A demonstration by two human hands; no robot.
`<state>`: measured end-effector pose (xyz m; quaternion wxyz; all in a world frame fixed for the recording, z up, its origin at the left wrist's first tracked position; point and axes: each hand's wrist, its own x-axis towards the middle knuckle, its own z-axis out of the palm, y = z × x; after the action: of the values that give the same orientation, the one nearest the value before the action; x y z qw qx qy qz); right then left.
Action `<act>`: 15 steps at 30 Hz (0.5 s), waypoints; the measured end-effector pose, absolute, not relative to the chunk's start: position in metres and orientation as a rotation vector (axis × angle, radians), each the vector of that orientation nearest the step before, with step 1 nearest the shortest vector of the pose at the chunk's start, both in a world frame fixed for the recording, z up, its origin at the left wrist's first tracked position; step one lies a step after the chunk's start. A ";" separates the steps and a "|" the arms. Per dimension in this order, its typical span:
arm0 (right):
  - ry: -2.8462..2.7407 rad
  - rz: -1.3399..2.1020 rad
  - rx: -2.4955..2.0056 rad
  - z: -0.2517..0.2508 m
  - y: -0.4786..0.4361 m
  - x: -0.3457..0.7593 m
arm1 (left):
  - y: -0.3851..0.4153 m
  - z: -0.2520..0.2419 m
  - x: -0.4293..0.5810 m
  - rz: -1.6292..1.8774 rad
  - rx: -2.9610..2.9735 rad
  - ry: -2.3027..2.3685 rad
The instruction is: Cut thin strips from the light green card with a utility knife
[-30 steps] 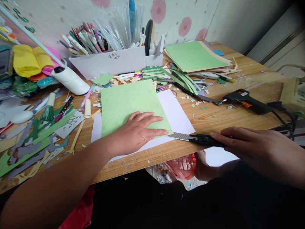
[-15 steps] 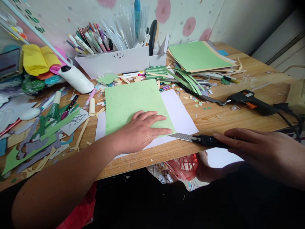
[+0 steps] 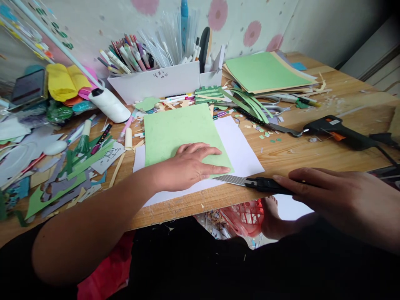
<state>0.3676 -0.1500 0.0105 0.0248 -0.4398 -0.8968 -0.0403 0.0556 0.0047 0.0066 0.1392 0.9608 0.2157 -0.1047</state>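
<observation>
A light green sheet (image 3: pixel 181 133) lies over white paper (image 3: pixel 240 146) near the table's front edge. My left hand (image 3: pixel 190 164) rests flat on the green sheet's lower right part, fingers spread. To the right, my right hand (image 3: pixel 334 196) is closed round the black handle of a utility knife (image 3: pixel 265 184). The knife's long segmented blade reaches left, its tip at the near edge of the green sheet, just below my left hand. Whether the tip is under the sheet is hard to tell.
Paper scraps (image 3: pixel 68 179) cover the left side. A white box (image 3: pixel 159 83) of pens stands behind. At the right are a black glue gun (image 3: pixel 340 131) and a stack of green sheets (image 3: pixel 268 73). A red basket (image 3: pixel 243 214) is below the table edge.
The knife blade has slid left along the near edge of the green sheet, closer under my left hand. The camera view has shifted slightly to the left. My left hand stays on the sheet.
</observation>
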 end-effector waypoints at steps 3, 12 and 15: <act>-2.778 -0.092 -1.358 0.011 -0.149 0.364 | 0.012 0.008 0.056 -0.317 2.766 0.584; -2.804 -0.140 -1.321 0.015 -0.143 0.347 | 0.017 0.009 0.056 -0.383 2.721 0.571; -2.786 -0.163 -1.306 0.015 -0.142 0.343 | 0.017 0.011 0.057 -0.415 2.683 0.577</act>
<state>0.3434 -0.1423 0.0147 0.0299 -0.4236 -0.9038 -0.0529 0.0574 0.0168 0.0108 0.1821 0.9505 0.2043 -0.1470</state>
